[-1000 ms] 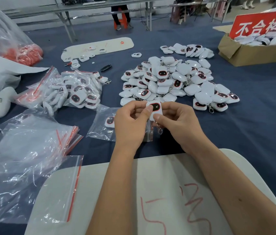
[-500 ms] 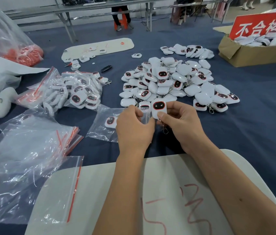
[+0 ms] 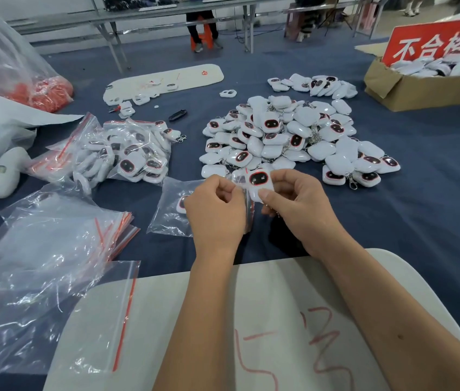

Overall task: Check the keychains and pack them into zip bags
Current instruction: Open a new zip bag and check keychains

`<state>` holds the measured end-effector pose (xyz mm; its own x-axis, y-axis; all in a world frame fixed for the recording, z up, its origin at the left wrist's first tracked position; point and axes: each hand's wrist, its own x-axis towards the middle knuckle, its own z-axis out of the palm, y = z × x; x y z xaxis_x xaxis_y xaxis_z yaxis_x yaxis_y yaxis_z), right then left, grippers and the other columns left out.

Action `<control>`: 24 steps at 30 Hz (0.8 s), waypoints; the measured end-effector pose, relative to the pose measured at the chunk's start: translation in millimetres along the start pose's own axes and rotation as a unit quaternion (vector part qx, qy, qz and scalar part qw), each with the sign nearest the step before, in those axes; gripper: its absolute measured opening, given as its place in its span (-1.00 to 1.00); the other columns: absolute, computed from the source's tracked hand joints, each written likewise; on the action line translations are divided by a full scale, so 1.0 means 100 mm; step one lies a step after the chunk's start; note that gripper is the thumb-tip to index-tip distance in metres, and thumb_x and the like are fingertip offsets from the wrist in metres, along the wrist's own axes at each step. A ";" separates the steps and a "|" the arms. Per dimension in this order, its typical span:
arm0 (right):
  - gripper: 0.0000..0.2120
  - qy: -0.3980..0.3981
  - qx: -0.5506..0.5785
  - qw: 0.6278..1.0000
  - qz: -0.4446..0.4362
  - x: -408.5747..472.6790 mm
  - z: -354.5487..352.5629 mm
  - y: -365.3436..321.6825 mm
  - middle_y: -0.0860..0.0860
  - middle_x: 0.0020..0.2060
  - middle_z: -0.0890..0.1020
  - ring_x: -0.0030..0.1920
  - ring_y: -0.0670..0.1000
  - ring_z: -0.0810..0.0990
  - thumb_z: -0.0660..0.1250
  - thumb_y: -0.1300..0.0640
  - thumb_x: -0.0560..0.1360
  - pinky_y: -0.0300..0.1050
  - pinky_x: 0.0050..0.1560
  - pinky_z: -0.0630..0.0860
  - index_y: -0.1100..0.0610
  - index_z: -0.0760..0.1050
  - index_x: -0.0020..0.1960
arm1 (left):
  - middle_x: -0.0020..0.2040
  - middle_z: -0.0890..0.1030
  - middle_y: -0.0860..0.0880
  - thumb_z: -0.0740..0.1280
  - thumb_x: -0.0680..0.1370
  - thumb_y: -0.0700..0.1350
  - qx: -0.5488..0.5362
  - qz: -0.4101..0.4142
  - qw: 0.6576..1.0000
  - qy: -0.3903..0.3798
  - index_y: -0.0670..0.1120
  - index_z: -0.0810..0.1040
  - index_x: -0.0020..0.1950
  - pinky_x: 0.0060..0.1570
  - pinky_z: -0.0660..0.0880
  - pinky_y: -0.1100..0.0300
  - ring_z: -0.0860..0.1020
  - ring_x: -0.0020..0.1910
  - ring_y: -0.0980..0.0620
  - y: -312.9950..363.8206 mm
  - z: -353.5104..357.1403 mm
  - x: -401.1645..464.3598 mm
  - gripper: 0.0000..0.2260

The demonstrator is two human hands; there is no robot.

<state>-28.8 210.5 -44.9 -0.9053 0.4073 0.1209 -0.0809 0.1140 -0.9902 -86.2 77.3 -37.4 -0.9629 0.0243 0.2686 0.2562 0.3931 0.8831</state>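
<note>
Both hands hold one keychain at the mouth of a zip bag

The right hand (image 3: 293, 204) pinches a white square keychain with a dark red-rimmed face (image 3: 258, 182) (face up); the left hand (image 3: 217, 210) grips the top edge of a clear plastic zip bag (image 3: 169, 218) lying on the blue-covered counter (image 3: 420, 215), one keychain inside; the loose heap of white keychains (image 3: 288, 136) lies just beyond.

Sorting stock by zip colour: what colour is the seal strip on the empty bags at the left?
Red strip on clear plastic; head view.
</note>
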 end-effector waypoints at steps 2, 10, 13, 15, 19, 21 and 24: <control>-0.80 -0.014 -0.045 0.999 -0.002 0.00 0.03 0.00 0.07 -0.30 0.70 -0.35 0.01 0.67 0.48 0.20 0.57 -0.17 -0.27 0.57 0.08 0.53 0.13 | -0.36 0.61 0.07 0.42 0.51 -0.19 -0.010 0.002 1.000 0.012 -0.03 0.57 -0.26 -0.06 0.53 0.07 0.57 -0.28 0.08 0.00 -0.01 0.00 -0.85; -0.92 0.020 -0.098 0.994 -0.054 -0.04 0.07 0.03 -0.01 -0.40 0.67 -0.45 -0.03 0.59 0.52 0.11 0.55 -0.24 -0.33 0.49 0.05 0.63 -0.05 | -0.40 0.60 0.07 0.43 0.48 -0.23 -0.016 0.061 0.998 -0.003 -0.04 0.57 -0.26 -0.18 0.56 0.12 0.58 -0.34 0.10 0.03 0.00 -0.03 -0.85; -0.96 -0.010 -0.015 0.998 -0.055 -0.04 0.05 0.01 0.04 -0.33 0.71 -0.38 -0.03 0.63 0.44 0.24 0.60 -0.22 -0.32 0.52 0.15 0.64 0.04 | -0.38 0.60 0.11 0.43 0.49 -0.22 -0.029 0.055 0.998 0.026 -0.03 0.58 -0.26 -0.25 0.48 0.31 0.58 -0.31 0.15 0.02 0.00 -0.01 -0.84; -0.81 -0.076 0.000 0.995 -0.062 -0.06 0.06 0.01 0.03 -0.28 0.73 -0.35 -0.02 0.65 0.31 0.37 0.64 -0.21 -0.33 0.53 0.20 0.64 0.16 | -0.37 0.59 0.13 0.43 0.49 -0.23 -0.040 0.055 0.996 0.051 -0.02 0.58 -0.25 -0.27 0.43 0.41 0.57 -0.31 0.19 0.03 -0.01 0.00 -0.84; -0.58 -0.215 -0.088 0.970 -0.074 -0.10 0.12 -0.02 -0.06 -0.13 0.73 -0.38 0.03 0.62 0.12 0.49 0.62 -0.26 -0.26 0.50 0.17 0.61 0.26 | -0.37 0.58 0.12 0.43 0.51 -0.26 -0.113 0.074 0.988 0.080 -0.08 0.60 -0.22 -0.28 0.46 0.35 0.54 -0.37 0.16 0.08 -0.04 0.00 -0.86; -0.52 -0.228 -0.103 0.965 -0.080 -0.11 0.14 -0.02 -0.07 -0.17 0.70 -0.40 0.04 0.57 0.08 0.53 0.57 -0.27 -0.22 0.49 0.15 0.64 0.19 | -0.37 0.56 0.13 0.42 0.51 -0.25 -0.143 0.084 0.983 0.080 -0.10 0.61 -0.21 -0.27 0.46 0.33 0.52 -0.36 0.19 0.11 -0.05 -0.01 -0.89; -0.50 -0.115 -0.090 0.986 -0.081 -0.13 0.15 -0.02 0.06 -0.32 0.69 -0.42 0.14 0.63 0.18 0.45 0.59 -0.20 -0.33 0.51 -0.08 0.69 0.11 | -0.36 0.56 0.12 0.42 0.50 -0.27 -0.144 0.089 0.981 0.096 -0.11 0.61 -0.21 -0.28 0.44 0.38 0.51 -0.36 0.20 0.11 -0.04 -0.02 -0.88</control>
<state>-23.6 191.3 -45.6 -0.9588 0.1565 0.2371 -0.1759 0.3286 -0.9280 -81.3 77.7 -26.0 -0.8741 -0.1149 0.4720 0.4592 0.1213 0.8800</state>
